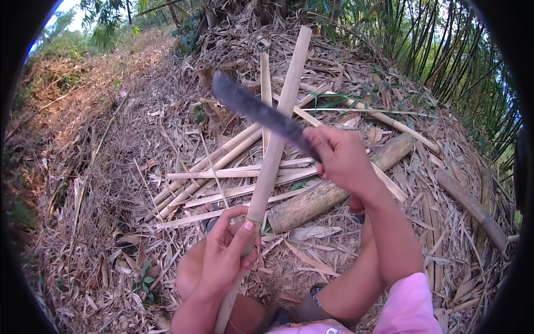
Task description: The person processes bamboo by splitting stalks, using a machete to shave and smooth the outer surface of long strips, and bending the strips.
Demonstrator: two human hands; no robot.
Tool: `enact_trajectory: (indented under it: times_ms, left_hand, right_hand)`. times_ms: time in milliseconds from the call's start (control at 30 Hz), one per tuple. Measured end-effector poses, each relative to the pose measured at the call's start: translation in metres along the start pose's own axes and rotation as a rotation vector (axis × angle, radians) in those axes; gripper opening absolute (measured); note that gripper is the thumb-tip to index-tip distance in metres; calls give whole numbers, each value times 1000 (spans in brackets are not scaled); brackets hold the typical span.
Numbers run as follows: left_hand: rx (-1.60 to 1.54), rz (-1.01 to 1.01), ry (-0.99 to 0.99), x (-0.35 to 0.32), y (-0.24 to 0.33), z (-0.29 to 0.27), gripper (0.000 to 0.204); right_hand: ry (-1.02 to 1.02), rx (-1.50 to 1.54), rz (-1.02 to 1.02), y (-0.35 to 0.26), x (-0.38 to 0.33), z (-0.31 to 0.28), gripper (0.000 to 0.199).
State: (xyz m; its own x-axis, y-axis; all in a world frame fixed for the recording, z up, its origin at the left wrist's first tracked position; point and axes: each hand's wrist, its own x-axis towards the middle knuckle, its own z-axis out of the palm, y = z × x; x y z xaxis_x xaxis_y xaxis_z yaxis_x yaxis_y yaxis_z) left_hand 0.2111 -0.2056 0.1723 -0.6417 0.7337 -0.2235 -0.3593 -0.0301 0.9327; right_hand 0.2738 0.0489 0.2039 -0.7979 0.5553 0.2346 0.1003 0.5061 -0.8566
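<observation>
My left hand [231, 245] is closed round the lower part of a long, pale split bamboo strip [272, 156], which slants up and away from me. My right hand [342, 156] grips the handle of a machete [258, 111]. The dark, slightly blurred blade points to the upper left and passes in front of the strip. From this view I cannot tell whether blade and strip touch. Beyond my left hand, several thinner split bamboo pieces [239, 190] lie crossed on the ground.
A thick bamboo log [328, 203] lies slanted just ahead of my legs. Slender bamboo poles [208, 167] rest to its left, and another pole [473, 206] lies at the right. Dry leaves cover the ground. A cut stump [217, 111] stands ahead, and bamboo stems [461, 61] rise at the upper right.
</observation>
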Motion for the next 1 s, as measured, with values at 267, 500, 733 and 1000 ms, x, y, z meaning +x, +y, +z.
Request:
enact_trajectory:
  times_ms: [267,500,733,1000]
  left_hand:
    - [-111,-74,12,-2,6,-4,27]
    - [-63,-18,37,-3,4,-3,27]
    - [-111,-9,-65,-10,13,-4,29]
    - [-125,-12,-138,-22,14,-9,31]
  right_hand:
    - [3,-49,-24,4,5,3,26]
    - [-70,1,-79,0,-17,11,29]
    - [-55,-21,-150,-22,-43,-2,33]
    - [131,249,-9,-34,-50,-14,41]
